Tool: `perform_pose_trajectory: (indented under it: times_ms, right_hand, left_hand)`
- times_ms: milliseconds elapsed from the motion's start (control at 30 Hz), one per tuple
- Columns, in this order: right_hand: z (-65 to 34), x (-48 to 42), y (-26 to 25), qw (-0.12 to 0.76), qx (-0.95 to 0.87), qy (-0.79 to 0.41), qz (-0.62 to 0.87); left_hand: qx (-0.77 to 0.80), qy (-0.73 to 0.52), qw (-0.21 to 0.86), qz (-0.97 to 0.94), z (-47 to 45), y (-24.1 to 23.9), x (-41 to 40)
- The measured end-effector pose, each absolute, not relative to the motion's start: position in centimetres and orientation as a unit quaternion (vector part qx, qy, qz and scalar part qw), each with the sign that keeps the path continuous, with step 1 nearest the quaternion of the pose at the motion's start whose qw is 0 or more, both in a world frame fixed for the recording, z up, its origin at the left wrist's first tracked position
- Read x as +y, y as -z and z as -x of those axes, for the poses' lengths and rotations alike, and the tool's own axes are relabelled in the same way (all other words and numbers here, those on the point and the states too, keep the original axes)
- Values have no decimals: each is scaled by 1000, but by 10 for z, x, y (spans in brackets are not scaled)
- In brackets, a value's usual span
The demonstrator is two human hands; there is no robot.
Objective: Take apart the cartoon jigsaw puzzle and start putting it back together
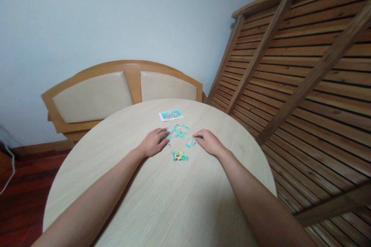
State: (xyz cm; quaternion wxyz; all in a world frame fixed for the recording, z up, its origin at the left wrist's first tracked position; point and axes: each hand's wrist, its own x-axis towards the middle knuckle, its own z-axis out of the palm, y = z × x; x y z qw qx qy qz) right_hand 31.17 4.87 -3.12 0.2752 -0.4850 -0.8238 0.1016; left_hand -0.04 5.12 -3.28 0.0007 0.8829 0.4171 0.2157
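Left hand (153, 142) lies palm down, unclenched, fingers loosely spread at the edge of the loose puzzle pieces (180, 131). Right hand (210, 142) has thumb and fingertips drawn together at their opposite edge; whether it grips a piece, I cannot tell. Between the 2 hands, nearer than their fingertips, sits a joined section (179, 156) on the surface (179, 197); beyond both lies a picture sheet (171, 115).
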Motion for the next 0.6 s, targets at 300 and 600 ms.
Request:
perform_pose_trajectory:
  times_ms: [300, 600]
  right_hand:
    - [-287, 40, 28, 290, -827, -76, 476]
    - [-269, 34, 28, 213, -867, -91, 441]
  left_hand:
    - [372, -202, 39, -905, -12, 19, 34]
    - [297, -177, 92, -934, -30, 2, 12]
